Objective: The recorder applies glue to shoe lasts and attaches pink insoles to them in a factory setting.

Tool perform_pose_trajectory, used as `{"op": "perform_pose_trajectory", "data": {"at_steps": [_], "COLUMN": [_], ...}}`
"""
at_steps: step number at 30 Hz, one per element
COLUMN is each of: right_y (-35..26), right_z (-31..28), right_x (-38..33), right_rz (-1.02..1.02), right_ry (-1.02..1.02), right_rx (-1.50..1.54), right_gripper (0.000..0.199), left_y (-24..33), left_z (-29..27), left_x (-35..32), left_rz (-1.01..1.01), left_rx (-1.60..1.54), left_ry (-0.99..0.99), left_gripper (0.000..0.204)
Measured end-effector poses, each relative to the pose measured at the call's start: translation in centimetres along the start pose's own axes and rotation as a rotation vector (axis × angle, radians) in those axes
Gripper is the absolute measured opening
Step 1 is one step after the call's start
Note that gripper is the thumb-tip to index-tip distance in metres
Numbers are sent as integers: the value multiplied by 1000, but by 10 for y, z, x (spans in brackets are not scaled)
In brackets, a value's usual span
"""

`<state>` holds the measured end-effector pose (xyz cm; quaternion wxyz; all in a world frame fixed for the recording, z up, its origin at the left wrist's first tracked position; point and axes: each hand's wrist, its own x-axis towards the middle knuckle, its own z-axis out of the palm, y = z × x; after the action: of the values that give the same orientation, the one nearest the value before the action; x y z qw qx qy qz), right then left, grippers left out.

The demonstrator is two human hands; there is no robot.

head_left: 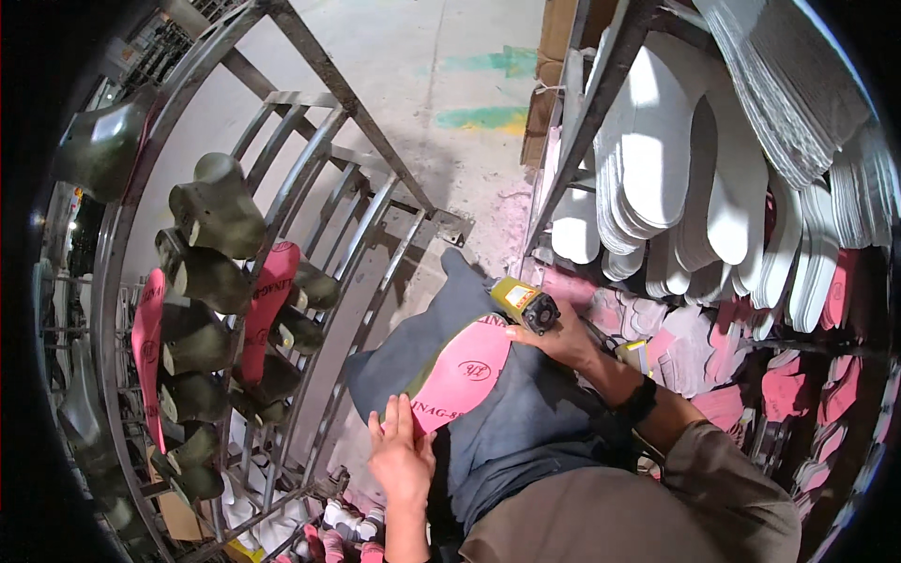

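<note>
A pink insole (466, 375) with dark print lies sole-up over a dark green shoe last (424, 377), whose edge shows along its left side. Both rest on the grey-blue apron (516, 441) across my lap. My left hand (402, 460) grips the near end, fingers pressed together on the insole and thumb at its side. In my right hand (568, 340) is a yellow staple gun (514, 296) with a round black cap, held over the far end of the insole. Its nose is hidden, so I cannot tell whether it touches.
On the left, a metal rack (352, 94) carries several green lasts (218, 206), some with pink insoles (269, 314). Shelving on the right holds stacks of white insoles (657, 141). Pink insoles (784, 387) hang below them. A dark watch (640, 399) circles my right wrist.
</note>
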<state>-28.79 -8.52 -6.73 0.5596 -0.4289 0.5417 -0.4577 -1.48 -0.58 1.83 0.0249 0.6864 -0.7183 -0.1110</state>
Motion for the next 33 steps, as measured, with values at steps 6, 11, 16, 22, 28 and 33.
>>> {"op": "perform_pose_trajectory", "data": {"at_steps": [6, 11, 16, 22, 28, 33], "right_y": [-11, -20, -29, -75, -77, -84], "right_z": [-3, -10, -31, -42, -19, -14], "right_x": [-1, -3, -12, -50, -54, -58], "right_rz": [49, 55, 14, -12, -181, -116], "right_ry": [-37, -60, -98, -397, -577, -539], "right_rx": [-45, -57, -202, -255, -301, -274], "right_gripper": [43, 45, 48, 46, 62, 61], "left_y": [-8, -14, -17, -19, -18, -14], "left_z": [-4, -12, -16, -17, -14, -13], "left_x": [14, 27, 36, 37, 34, 27], "left_rz": [86, 104, 77, 106, 164, 145], "left_rx": [-53, -99, -119, -99, -66, -47], "left_ry": [-15, -82, -164, -147, -130, -122], "left_gripper": [76, 78, 80, 81, 75, 72]}}
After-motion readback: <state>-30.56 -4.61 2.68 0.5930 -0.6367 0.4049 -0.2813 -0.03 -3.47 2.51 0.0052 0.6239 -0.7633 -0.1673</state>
